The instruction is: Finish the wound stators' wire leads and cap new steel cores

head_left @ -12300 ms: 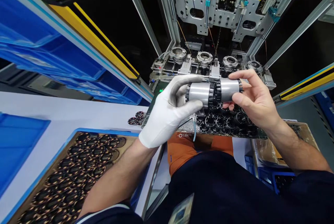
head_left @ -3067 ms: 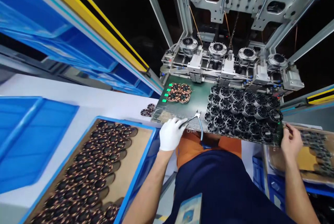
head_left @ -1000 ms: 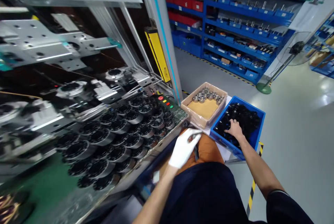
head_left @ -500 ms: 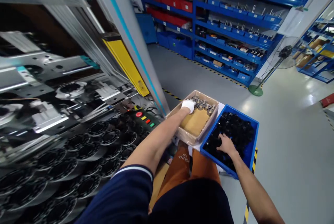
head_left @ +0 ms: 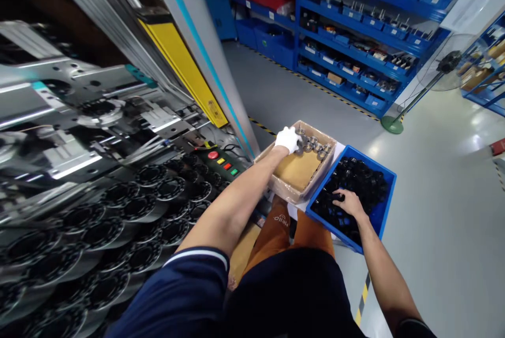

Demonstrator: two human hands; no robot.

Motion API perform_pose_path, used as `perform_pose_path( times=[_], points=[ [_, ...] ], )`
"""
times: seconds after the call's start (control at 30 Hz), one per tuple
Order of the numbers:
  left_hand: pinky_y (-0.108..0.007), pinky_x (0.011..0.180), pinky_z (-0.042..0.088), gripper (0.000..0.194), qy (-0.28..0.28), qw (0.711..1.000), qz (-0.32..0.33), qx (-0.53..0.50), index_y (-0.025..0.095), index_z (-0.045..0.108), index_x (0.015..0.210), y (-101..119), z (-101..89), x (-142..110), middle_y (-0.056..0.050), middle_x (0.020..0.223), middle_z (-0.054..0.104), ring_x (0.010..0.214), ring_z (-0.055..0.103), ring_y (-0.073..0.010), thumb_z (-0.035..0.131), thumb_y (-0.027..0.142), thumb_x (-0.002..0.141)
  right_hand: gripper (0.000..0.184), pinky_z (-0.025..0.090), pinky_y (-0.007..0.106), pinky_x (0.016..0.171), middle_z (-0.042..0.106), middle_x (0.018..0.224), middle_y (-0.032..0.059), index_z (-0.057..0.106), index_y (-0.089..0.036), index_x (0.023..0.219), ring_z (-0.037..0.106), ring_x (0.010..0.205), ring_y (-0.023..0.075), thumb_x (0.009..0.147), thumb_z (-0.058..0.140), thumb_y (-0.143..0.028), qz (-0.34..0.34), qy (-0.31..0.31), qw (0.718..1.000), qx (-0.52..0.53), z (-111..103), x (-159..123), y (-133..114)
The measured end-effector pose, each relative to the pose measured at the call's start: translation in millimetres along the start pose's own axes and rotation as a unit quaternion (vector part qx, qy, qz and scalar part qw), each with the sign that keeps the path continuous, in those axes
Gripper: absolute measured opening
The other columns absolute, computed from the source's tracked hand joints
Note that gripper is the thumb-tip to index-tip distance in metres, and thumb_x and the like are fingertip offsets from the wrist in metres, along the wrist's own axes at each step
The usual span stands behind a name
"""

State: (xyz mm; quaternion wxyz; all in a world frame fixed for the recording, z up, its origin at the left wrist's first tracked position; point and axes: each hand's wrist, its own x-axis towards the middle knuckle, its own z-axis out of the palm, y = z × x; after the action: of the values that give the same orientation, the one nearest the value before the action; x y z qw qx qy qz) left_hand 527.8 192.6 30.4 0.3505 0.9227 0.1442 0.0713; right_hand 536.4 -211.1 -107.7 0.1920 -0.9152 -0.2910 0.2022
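My left hand [head_left: 288, 140], in a white glove with grey fingertips, reaches into a lined cardboard box [head_left: 284, 195]. Its fingers curl closed round a metal ring at the end of a cluster of silver metal rings [head_left: 314, 144]; the glove hides most of that piece. My bare right hand [head_left: 351, 203] is over a blue bin [head_left: 389, 191] heaped with black plastic parts [head_left: 361, 177]. Thumb and forefinger are apart, their tips at the black parts, and I see nothing held between them.
At left, rows of black-ended metal cylinders [head_left: 138, 206] stand before a machine with a yellow guard strip [head_left: 185, 72]. A red button [head_left: 213, 155] sits on its panel. Beyond are blue shelves [head_left: 355, 57] and a standing fan [head_left: 447, 62].
I have turned from the machine bench to the boxes at right. My left hand went into the cardboard box and shifted to the rings; my right hand stayed over the blue bin.
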Motion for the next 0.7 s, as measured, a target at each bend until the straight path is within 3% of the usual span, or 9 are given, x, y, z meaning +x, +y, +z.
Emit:
perform_pose_path(
  times=[0.07,0.13,0.27,0.37,0.43,0.5,0.6,0.7],
  points=[
    [-0.055,0.111,0.066,0.044,0.006,0.993,-0.022,-0.119,0.019,0.07,0.146,9.2,-2.0,-15.4,-0.014,0.151,0.07,0.132,0.073,-0.031,0.078,0.043,0.11,0.041,0.068,0.051,0.106,0.072,0.146,0.0124,0.071,-0.021,0.145,0.075,0.124,0.0279,0.112,0.077,-0.045,0.015,0.015,1.0,0.022,-2.3,-0.9,1.5],
    [-0.054,0.108,0.067,0.047,-0.001,0.967,-0.04,-0.252,0.019,0.069,0.148,19.8,0.3,-38.2,-0.014,0.149,0.071,0.128,0.074,-0.0301,0.077,0.045,0.11,0.043,0.069,0.051,0.105,0.073,0.145,0.0124,0.07,-0.02,0.146,0.076,0.123,0.0281,0.112,0.078,-0.045,0.035,0.035,0.998,0.043,-5.5,-1.5,3.4],
    [-0.054,0.099,0.069,0.05,-0.038,0.872,-0.056,-0.484,0.017,0.069,0.145,37.7,17.1,-104.2,-0.018,0.139,0.078,0.118,0.079,-0.0317,0.06,0.055,0.115,0.044,0.069,0.051,0.105,0.073,0.145,0.0123,0.07,-0.02,0.146,0.076,0.122,0.0281,0.112,0.078,-0.045,0.065,0.079,0.992,0.08,-14.3,-7.7,9.1],
    [-0.048,0.078,0.07,0.071,-0.066,0.796,-0.077,-0.597,0.018,0.071,0.136,44.4,40.1,-161.3,-0.02,0.135,0.082,0.108,0.083,-0.0347,0.042,0.078,0.111,0.044,0.068,0.051,0.105,0.073,0.145,0.0123,0.07,-0.02,0.146,0.076,0.123,0.0284,0.112,0.078,-0.045,0.081,0.108,0.985,0.104,-17.8,-18.6,12.7],
    [-0.039,0.06,0.064,0.08,-0.082,0.76,-0.101,-0.636,0.018,0.07,0.133,45.2,58.4,-198.8,-0.02,0.129,0.083,0.096,0.084,-0.0335,0.047,0.089,0.103,0.044,0.068,0.051,0.105,0.073,0.145,0.0124,0.07,-0.02,0.146,0.076,0.123,0.0285,0.111,0.078,-0.045,0.089,0.12,0.981,0.121,-17.8,-27.5,12.6],
    [-0.032,0.049,0.056,0.08,-0.089,0.741,-0.129,-0.653,0.017,0.068,0.133,42.4,75.1,-234.9,-0.02,0.122,0.085,0.084,0.082,-0.0301,0.061,0.089,0.097,0.043,0.069,0.051,0.105,0.073,0.144,0.0123,0.07,-0.019,0.146,0.076,0.123,0.0283,0.111,0.078,-0.045,0.094,0.122,0.978,0.14,-17.4,-36.1,9.8],
    [-0.028,0.043,0.051,0.081,-0.095,0.727,-0.161,-0.661,0.018,0.066,0.137,32.0,90.6,-285.3,-0.016,0.112,0.085,0.074,0.08,-0.0261,0.079,0.082,0.089,0.04,0.069,0.05,0.104,0.073,0.144,0.0119,0.072,-0.02,0.143,0.076,0.122,0.0275,0.112,0.078,-0.044,0.101,0.124,0.972,0.172,-19.4,-46.1,0.8],
    [-0.027,0.046,0.053,0.093,-0.096,0.715,-0.179,-0.669,0.022,0.057,0.154,20.8,94.0,-326.5,-0.01,0.104,0.084,0.068,0.079,-0.0241,0.085,0.078,0.086,0.039,0.069,0.049,0.104,0.074,0.143,0.0116,0.073,-0.02,0.141,0.076,0.122,0.0276,0.112,0.078,-0.044,0.105,0.155,0.96,0.21,-27.2,-51.8,-14.7]
  ],
)
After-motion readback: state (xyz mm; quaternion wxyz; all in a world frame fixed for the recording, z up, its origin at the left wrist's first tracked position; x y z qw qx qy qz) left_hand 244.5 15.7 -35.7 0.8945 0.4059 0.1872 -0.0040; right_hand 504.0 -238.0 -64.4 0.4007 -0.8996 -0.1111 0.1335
